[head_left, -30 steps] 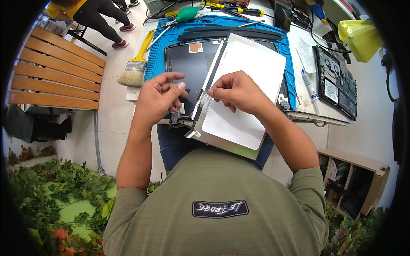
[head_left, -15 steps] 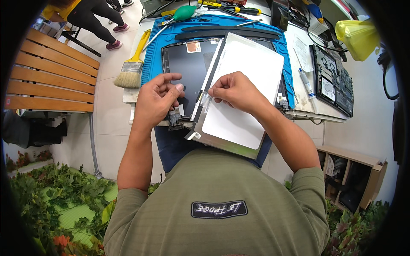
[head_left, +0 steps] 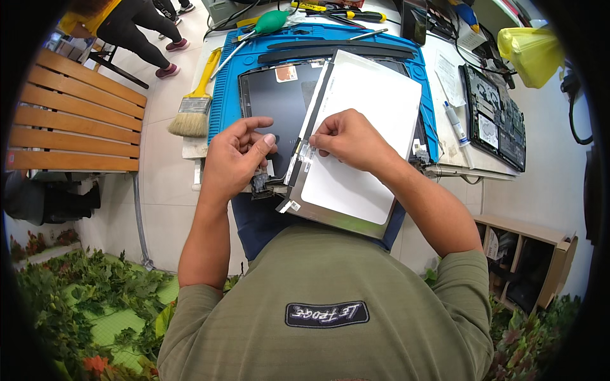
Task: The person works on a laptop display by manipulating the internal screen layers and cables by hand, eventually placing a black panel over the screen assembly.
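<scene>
A laptop screen panel (head_left: 365, 120) lies tilted, its white back up, across a dark laptop lid (head_left: 279, 101). Its lower end reaches past the table's front edge over my lap. My right hand (head_left: 357, 141) rests over the panel, thumb and forefinger pinching a small clear strip of tape (head_left: 307, 153) at the panel's black left edge. My left hand (head_left: 241, 152) hovers above the lid's lower left corner, thumb and fingers apart, with nothing visible in it. Below it a hinge (head_left: 260, 184) shows at the lid's corner.
The lid lies on a blue work mat (head_left: 223, 95). A yellow-handled brush (head_left: 194, 114) and a green air blower (head_left: 271, 22) are at left. A white tube (head_left: 456, 124) and an opened laptop base (head_left: 492, 117) lie at right. A slatted bench (head_left: 82, 114) stands left; a person (head_left: 136, 28) stands beyond.
My left hand has shifted slightly down and right, while my right hand stays pinched at the panel's edge. The person at the far left has moved a little.
</scene>
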`<state>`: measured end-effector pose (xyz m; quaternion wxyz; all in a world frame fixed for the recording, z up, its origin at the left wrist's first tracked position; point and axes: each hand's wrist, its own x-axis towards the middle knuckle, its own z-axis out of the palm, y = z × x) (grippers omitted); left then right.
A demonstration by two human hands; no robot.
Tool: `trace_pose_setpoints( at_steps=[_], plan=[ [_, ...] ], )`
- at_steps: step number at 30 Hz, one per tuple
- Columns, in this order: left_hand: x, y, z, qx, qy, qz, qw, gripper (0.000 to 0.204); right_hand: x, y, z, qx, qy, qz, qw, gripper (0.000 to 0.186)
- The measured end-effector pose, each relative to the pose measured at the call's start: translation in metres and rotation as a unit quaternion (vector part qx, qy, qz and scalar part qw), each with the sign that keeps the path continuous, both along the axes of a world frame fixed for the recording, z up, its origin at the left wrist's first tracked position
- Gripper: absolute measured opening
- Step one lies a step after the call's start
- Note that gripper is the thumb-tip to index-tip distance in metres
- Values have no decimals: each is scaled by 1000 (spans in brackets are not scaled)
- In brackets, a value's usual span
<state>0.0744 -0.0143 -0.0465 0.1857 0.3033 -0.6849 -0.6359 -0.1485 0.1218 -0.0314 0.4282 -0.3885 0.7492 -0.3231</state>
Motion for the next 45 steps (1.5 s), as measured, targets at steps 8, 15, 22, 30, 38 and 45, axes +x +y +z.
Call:
trace_pose_setpoints(
  at_steps=[8,15,22,30,38,45],
  plan=[
    [2,9,14,-255,-34,-116,959,23,1,2,1,-17,17,4,1000,22],
    [-5,15,11,-409,-60,-170,894,22,1,3,-5,-31,28,11,999,24],
    [-6,14,4,-442,-80,-188,873,22,1,2,-8,-37,58,18,997,24],
    [-6,12,7,-464,-79,-210,857,20,4,-1,6,-20,107,36,993,31],
    [-8,12,8,-467,-74,-215,854,20,5,-1,-6,-82,175,42,980,33],
    [-8,11,8,-464,-75,-220,855,19,4,-3,-7,-72,202,58,975,33]
  ],
)
